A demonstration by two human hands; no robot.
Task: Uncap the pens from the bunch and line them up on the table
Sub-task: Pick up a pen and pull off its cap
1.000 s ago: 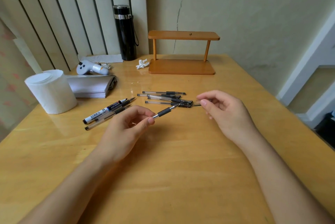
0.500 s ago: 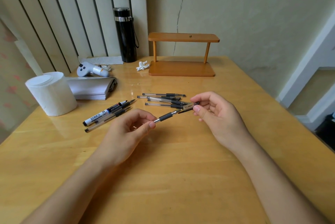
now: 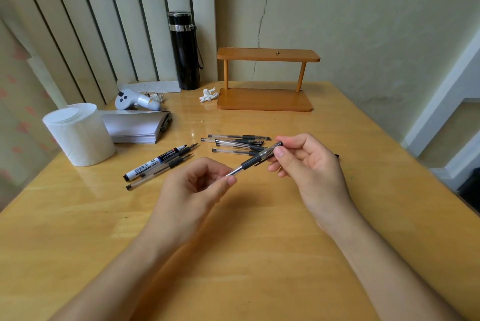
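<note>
Gel pen (image 3: 255,160) held in the air over mid-table, long axis diagonal: metal tip low toward the left hand (image 3: 191,190), back end up and right. Right hand (image 3: 309,164) pinches the clear barrel; left hand is curled, fingertips at the tip, grip on it unclear. Versus 0.5 s ago the right hand has closed onto the barrel. Capped bunch (image 3: 237,144) lies behind, toward the far edge; two uncapped pens (image 3: 161,166) left of it
</note>
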